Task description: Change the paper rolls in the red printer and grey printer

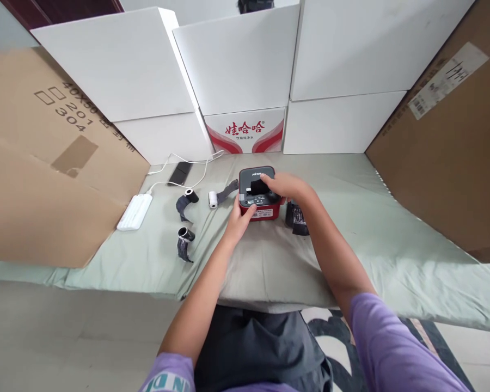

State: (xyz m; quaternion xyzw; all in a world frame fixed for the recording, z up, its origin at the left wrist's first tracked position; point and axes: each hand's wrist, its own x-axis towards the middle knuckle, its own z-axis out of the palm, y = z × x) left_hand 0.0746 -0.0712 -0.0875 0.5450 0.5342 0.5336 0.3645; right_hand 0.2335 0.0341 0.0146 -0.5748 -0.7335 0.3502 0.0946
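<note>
A small label printer [259, 211] with a red body and a dark grey top sits on the cloth-covered surface. My left hand [239, 220] is closed on its front left corner, thumb on the front edge. A short black paper strip [258, 187] lies over the slot in its lid. Reaching across from the right, my right hand [286, 186] is closed at this strip, its thumb over the strip's upper edge; the other fingertips are partly hidden. Beside the printer's left side lies a white paper roll [213, 200] with a dark printed tail.
Two dark paper rolls [191, 195] [186, 234] with loose tails lie to the left. Black printed strips [298, 219] lie under my right forearm. A white power bank [134, 212], cable and phone [180, 173] are farther left. White boxes [237, 65] and cardboard [445, 136] wall the surface.
</note>
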